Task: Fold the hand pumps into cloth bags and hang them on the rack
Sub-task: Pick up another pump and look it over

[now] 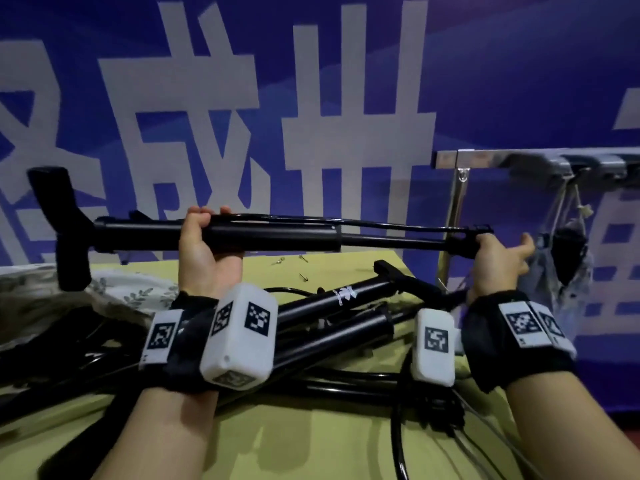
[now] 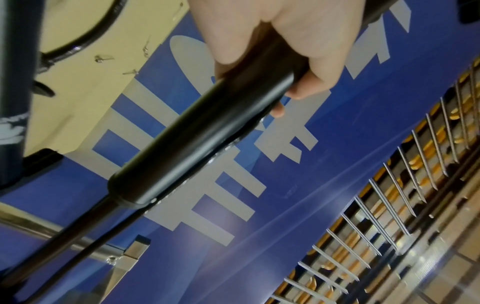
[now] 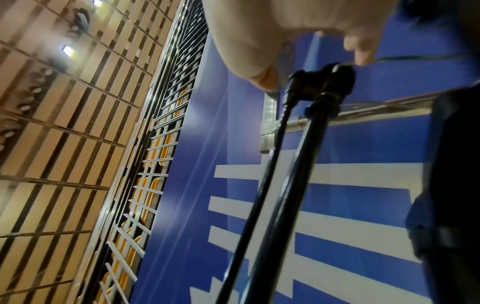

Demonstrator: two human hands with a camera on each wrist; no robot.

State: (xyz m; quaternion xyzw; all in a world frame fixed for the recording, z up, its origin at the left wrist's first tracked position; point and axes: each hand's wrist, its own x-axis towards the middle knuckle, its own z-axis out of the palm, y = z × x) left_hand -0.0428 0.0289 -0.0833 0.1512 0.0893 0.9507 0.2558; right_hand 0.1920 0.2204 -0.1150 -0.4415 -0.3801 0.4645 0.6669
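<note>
Head view, item by item: you held one black hand pump level above the table, in front of the blue banner. Your left hand was wrapped palm-up round its barrel, fingers curled over the top; the left wrist view showed the same grip on the barrel. Your right hand gripped the far end where the thin rod met the hose fitting, thumb out to the side; in the right wrist view the fingertips sat at that black fitting. The pump's handle and foot pointed off to your left. Below, on the yellow-green table: more black pumps lying crossed in a pile with their hoses, a patterned cloth bag at the left edge, and small metal needles near the far side. At right stood a metal rack with one filled bag hanging from it by its cord.
</note>
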